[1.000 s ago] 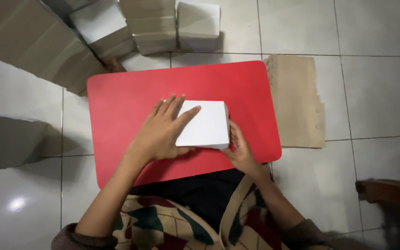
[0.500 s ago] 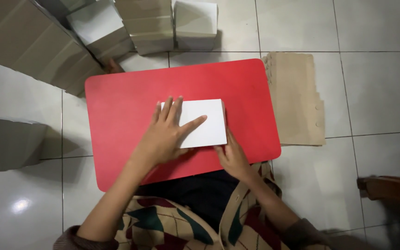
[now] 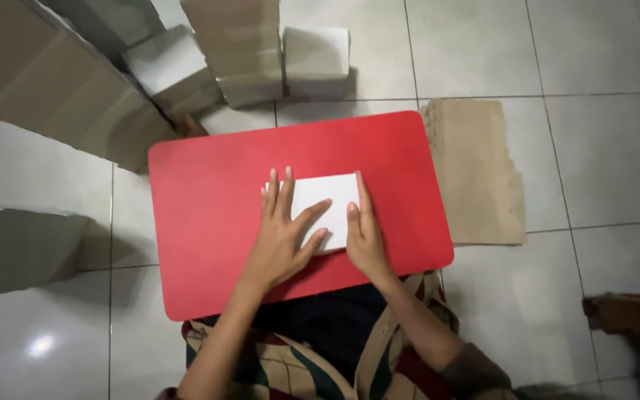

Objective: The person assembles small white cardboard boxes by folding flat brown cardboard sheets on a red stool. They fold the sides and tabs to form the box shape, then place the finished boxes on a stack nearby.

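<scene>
A flat white folded card piece [image 3: 325, 194] lies on a red lap table [image 3: 216, 200]. My left hand [image 3: 283, 237] rests palm-down on its left part, fingers spread and pressing. Along the card's right edge my right hand [image 3: 364, 237] lies flat, index finger stretched toward the far side. Neither hand grips the card; both press it against the table top.
Stacks of flat cardboard [image 3: 46, 81] and folded white-and-brown boxes [image 3: 240, 48] stand beyond the table on the tiled floor. A brown cardboard sheet [image 3: 475, 174] lies right of the table. Another grey stack [image 3: 16, 248] sits at left. A brown object [image 3: 631, 315] is at lower right.
The card now lies flatter. My right hand has come up from the card's near right corner onto its right edge, and my left hand has shifted slightly toward me over its left part.
</scene>
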